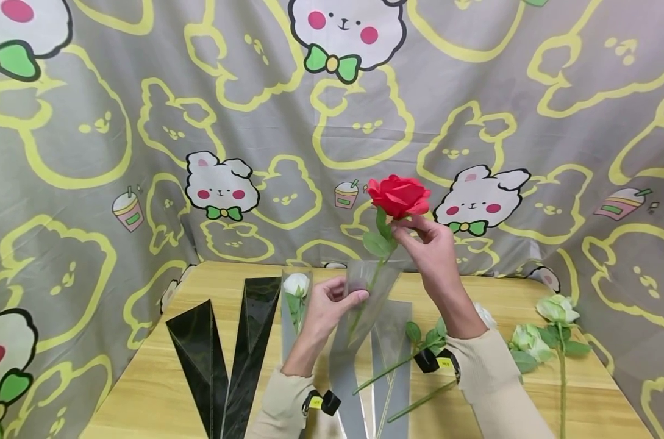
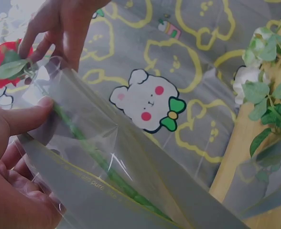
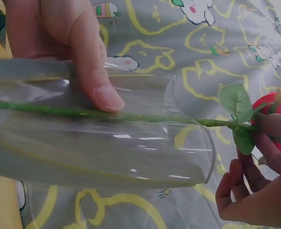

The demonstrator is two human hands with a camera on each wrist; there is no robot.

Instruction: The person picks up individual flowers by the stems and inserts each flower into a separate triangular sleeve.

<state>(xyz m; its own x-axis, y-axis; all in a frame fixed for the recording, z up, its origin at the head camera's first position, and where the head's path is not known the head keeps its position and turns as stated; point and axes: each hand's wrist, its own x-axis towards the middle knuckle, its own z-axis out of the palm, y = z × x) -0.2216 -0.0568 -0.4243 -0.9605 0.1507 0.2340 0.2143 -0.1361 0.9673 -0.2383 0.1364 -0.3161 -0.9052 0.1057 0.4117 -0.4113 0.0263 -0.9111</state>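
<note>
My right hand (image 1: 433, 250) pinches a red artificial rose (image 1: 399, 196) by the stem just beneath its bloom. The rose stands tilted, its green stem (image 3: 150, 117) running down inside a clear-and-grey flower sleeve (image 1: 364, 299). Near the sleeve's upper opening, my left hand (image 1: 332, 311) grips it between thumb and fingers. In the right wrist view, the left thumb lies against the film beside the stem. Bloom and leaves (image 3: 237, 105) are outside the sleeve. The left wrist view shows small gold lettering on the sleeve's grey side (image 2: 90, 183).
Two black sleeves (image 1: 200, 347) lie on the wooden table (image 1: 139, 390) at left. Next to them, a white rose (image 1: 296, 285) lies in a sleeve. More grey sleeves (image 1: 400, 341) lie below my hands. Pale green roses (image 1: 558, 310) and other stems lie at right. A patterned curtain (image 1: 288, 122) encloses the table.
</note>
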